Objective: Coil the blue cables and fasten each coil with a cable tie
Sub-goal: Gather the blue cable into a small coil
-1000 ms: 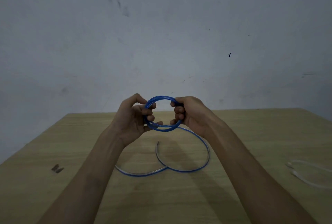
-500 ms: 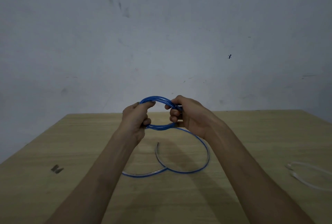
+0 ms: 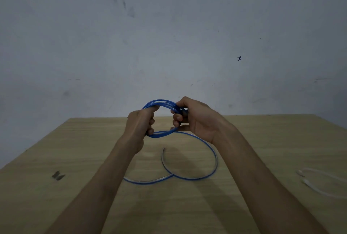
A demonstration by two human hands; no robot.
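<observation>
- Bench point(image 3: 262, 140): wooden top, far edge met by a grey wall point(image 3: 169, 36); L edge seen slanting toward the camera, R far corner just in view.
- Open room: bare wood seen L of the arms and between the R forearm and the white ties; nothing stands near the far edge.
- Blue cable point(image 3: 214, 156) partly coiled: several turns bunched into a small ring, held up above the bench approx. at centre.
- Left hand point(image 3: 139, 123): grip closed on the ring's L side, fingers curled round the strands.
- Right hand point(image 3: 197, 119): grip clamped on the ring's R side, thumb on top, fingertips tucked under.
- Uncoiled tail is seen dropping from the ring's lower R, sweeping in a wide loop on the bench, crossing itself near the L forearm; free end points up inside the loop.
- Cable looks glossy, pale highlights along the lying part.
- Cable ties point(image 3: 317, 181): white, lying flat near the R edge, well apart from the cable.
- Small dark bit point(image 3: 58, 175) lies on the L part, type cannot be told.
</observation>
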